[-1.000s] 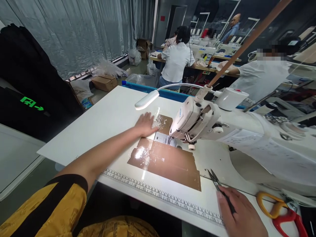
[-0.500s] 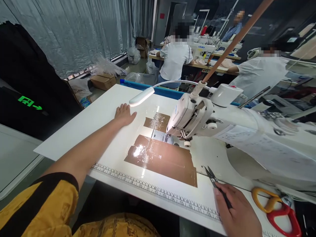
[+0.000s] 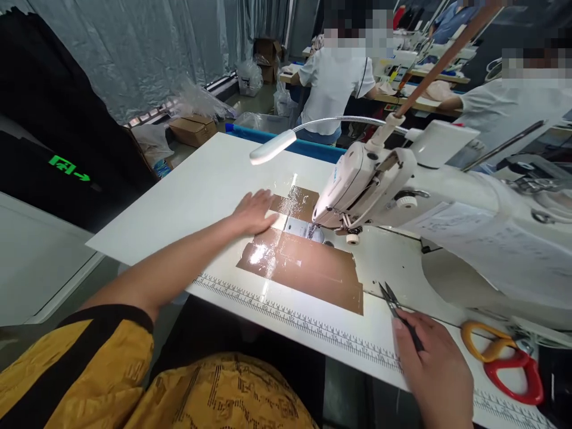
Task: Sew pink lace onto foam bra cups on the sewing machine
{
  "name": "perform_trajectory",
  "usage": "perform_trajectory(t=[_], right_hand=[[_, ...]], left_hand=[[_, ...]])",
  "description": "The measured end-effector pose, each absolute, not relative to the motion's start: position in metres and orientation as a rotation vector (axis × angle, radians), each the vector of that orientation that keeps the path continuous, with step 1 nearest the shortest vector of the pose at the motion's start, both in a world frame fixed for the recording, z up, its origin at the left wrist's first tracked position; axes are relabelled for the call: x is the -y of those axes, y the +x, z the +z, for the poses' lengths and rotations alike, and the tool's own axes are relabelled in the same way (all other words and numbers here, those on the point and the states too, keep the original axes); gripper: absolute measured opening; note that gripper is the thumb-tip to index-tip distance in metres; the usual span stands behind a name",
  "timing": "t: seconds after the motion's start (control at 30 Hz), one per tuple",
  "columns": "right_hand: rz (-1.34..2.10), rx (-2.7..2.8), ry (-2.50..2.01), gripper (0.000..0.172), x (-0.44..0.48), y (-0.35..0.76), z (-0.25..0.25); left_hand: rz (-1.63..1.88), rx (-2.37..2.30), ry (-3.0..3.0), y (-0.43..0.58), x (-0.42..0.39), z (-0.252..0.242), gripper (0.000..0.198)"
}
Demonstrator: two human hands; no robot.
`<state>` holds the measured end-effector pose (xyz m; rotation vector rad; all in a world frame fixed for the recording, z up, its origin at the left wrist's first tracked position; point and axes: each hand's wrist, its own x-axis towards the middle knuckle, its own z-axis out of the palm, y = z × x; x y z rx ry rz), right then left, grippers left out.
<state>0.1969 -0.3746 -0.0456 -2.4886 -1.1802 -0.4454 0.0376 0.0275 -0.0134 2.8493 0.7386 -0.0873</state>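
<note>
My left hand [image 3: 254,211] lies flat and open on the white table [image 3: 196,190], its fingertips at the left edge of the glossy brown tape patch [image 3: 308,265] under the sewing machine head [image 3: 357,185]. Near the table's front edge my right hand [image 3: 433,363] is closed around small black thread snips [image 3: 395,307], whose blades point away from me. The needle area sits just right of my left hand, lit by a white gooseneck lamp [image 3: 272,147].
A printed ruler [image 3: 290,316] runs along the front edge of the table. Orange and red scissors [image 3: 504,357] lie at the right. Two people in white shirts [image 3: 335,89] sit at other machines behind. Cardboard boxes [image 3: 192,130] and plastic bags lie by the curtain.
My left hand slid left away from the brown patch, then came back to its left edge. My right hand has stayed put with the snips.
</note>
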Motion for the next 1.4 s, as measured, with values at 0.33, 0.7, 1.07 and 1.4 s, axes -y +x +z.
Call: perform_trajectory(t=[0.33,0.7,1.07,1.4], right_hand=[[-0.345,1.082,-2.509,0.056,0.376,0.195,-0.045],[-0.466,1.224,-2.464,0.053,0.375,0.195,-0.048],[-0.504,1.190,-2.416,0.039,0.372,0.190,-0.045],[-0.497,1.173,-2.333,0.027,0.371,0.191,-0.045]], left_hand=[[-0.202,-0.229,2.838,-0.047,0.082,-0.005,0.072],[-0.208,-1.155,2.792,-0.086,0.019,-0.012,0.078],[-0.248,0.067,2.886,-0.009,0.121,-0.011,0.076],[-0.031,0.184,2.949,0.113,0.155,-0.019,0.082]])
